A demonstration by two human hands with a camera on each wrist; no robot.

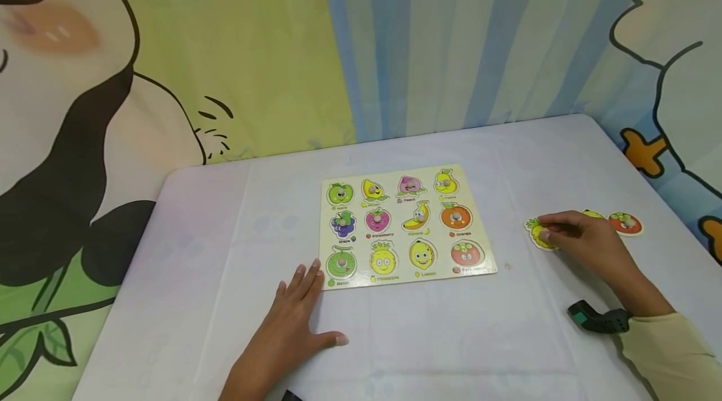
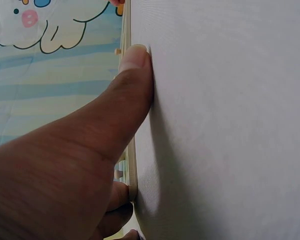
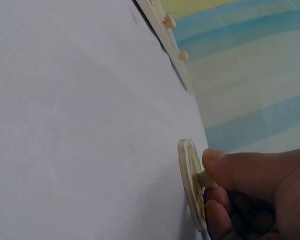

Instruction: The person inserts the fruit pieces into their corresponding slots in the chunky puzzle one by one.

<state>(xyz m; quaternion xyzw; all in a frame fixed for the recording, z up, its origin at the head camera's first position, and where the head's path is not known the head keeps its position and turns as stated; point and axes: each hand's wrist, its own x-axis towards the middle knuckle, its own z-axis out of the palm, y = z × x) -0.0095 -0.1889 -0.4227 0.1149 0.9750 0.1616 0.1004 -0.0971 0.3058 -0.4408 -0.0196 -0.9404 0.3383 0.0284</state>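
My right hand (image 1: 592,247) pinches the small knob of a pineapple puzzle piece (image 1: 533,230) at the right of the table. In the right wrist view the puzzle piece (image 3: 190,185) stands on edge to the camera, thumb and fingertips round its peg. My left hand (image 1: 290,319) lies spread on the table, fingertips at the lower left corner of the fruit puzzle board (image 1: 406,282). The left thumb (image 2: 132,75) is stretched out along the board's near side. Most fruit spots carry knobbed pieces; the pineapple, lemon and tomato spots in the bottom row show no knobs.
A tomato piece (image 1: 625,223) lies beyond my right hand, beside a yellow piece (image 1: 592,213) partly hidden by that hand. White cloth covers the table (image 1: 429,338). A cartoon-printed curtain (image 1: 254,62) hangs behind the far edge.
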